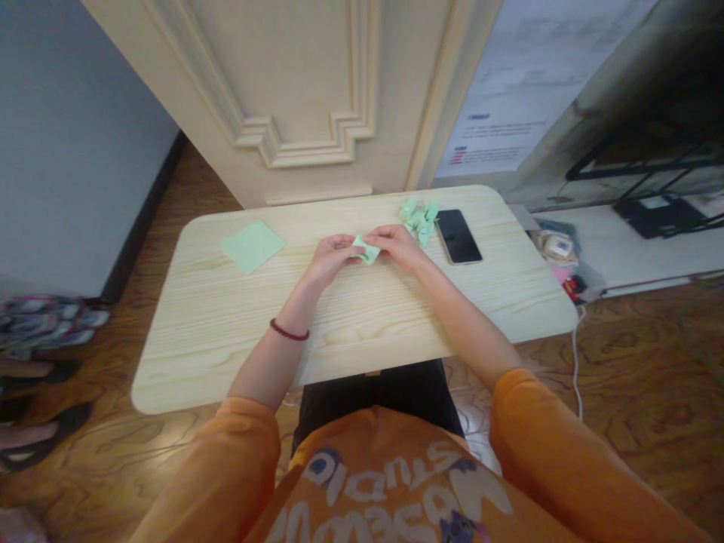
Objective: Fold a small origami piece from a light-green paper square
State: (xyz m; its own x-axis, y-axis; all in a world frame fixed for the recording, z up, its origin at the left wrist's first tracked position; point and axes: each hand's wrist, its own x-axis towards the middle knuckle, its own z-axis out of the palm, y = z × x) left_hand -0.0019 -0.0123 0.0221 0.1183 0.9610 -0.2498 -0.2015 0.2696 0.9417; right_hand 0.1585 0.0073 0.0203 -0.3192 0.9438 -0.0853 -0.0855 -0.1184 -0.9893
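1. The left hand point(333, 260) and right hand point(399, 247) sit close together above the middle of the pale wood-grain tabletop point(226, 339).
2. The fingers point(381, 234) of both hands are lightly clenched, pinching a small piece of pale green paper point(366, 252) between them. The hands hide much of the piece, so its exact folds cannot be made out.
3. Just beyond the right hand lies a crumpled cluster of green paper point(418, 220), its separate pieces hard to distinguish. A black smartphone point(457, 236) lies just to its right.
4. A flat square of pale green paper point(253, 246) lies toward the left of the tabletop, well apart from the hands.
5. A dark red beaded bracelet point(289, 330) circles the left wrist. Orange sleeves point(537, 430) cover the upper arms and are cut off by the near edge of the view.
6. Far right, beyond the tabletop, a heap of small packaged items point(557, 253) is too blurred to identify.
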